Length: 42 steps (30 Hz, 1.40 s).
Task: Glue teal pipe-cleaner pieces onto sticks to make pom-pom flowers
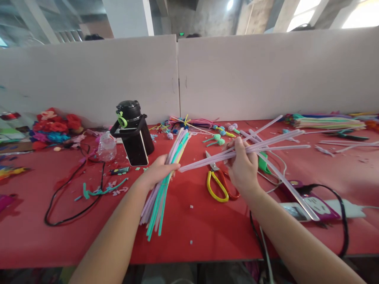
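Note:
My left hand (pixel 158 171) is closed around a bundle of pipe cleaners (pixel 159 209) in lilac, turquoise and pale yellow, which slants over the red table. In my right hand (pixel 244 167) is a looser bunch of lilac pipe cleaners (pixel 278 139), fanned out at the right. Their left ends reach my left thumb; whether that hand also grips them I cannot tell. Scissors (pixel 217 183) with one yellow and one red handle lie on the table just left of my right hand, partly hidden behind it.
A black flask (pixel 134 134) stands behind my left hand, near a clear plastic bottle (pixel 107 146). Red flowers (pixel 53 124) sit far left. A power strip (pixel 318 207) with cables lies under my right forearm's side. More pipe cleaners (pixel 328 121) lie back right, before a white partition (pixel 275 75).

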### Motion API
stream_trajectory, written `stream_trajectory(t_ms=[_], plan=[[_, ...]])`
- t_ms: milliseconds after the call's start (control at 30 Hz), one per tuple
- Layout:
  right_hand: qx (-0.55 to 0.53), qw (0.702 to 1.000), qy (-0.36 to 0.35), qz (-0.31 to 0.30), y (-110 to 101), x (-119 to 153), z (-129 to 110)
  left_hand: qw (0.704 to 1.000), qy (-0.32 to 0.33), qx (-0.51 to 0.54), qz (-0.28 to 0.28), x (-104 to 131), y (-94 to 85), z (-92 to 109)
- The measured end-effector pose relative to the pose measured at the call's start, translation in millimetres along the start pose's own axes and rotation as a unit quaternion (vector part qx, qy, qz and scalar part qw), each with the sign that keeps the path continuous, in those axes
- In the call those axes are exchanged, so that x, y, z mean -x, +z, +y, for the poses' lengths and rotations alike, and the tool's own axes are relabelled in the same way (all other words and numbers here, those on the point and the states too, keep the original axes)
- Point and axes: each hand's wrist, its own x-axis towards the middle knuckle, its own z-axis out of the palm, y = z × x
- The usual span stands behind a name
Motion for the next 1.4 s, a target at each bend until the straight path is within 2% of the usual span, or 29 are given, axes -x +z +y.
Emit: stream_trajectory(t_ms=[133,300,433,533,633,733,767,900,1167,1400], plan=[[-0.004,0.998,0.050,-0.033,0,0,0,1.000,0.001,0.013,0.018,-2,-2.0,0],[0.007,0.979,0.170,-0.112,6,6,11,0.997,0.006,0.080,0.011,1,-3.5,5],[-0.007,0.969,0.212,-0.130,10,10,15,0.989,0.027,0.147,-0.003,3,-7.2,11],[-0.043,0.969,0.207,-0.127,9,7,11,0.960,0.057,0.268,-0.050,6,-13.7,16],[-0.076,0.971,0.188,-0.124,5,2,5,0.912,0.087,0.384,-0.116,11,-23.3,22],[-0.102,0.969,0.189,-0.124,0,-3,3,0.886,0.082,0.425,-0.168,15,-31.6,27],[-0.110,0.967,0.192,-0.128,-2,-5,3,0.880,0.083,0.436,-0.170,16,-33.2,28],[-0.127,0.961,0.192,-0.152,-6,-10,3,0.870,0.079,0.454,-0.177,16,-34.0,31],[-0.141,0.961,0.189,-0.148,-9,-13,-4,0.862,0.101,0.463,-0.180,16,-36.0,30],[-0.178,0.967,0.146,-0.110,-5,-9,-2,0.862,0.104,0.462,-0.183,19,-37.5,28]])
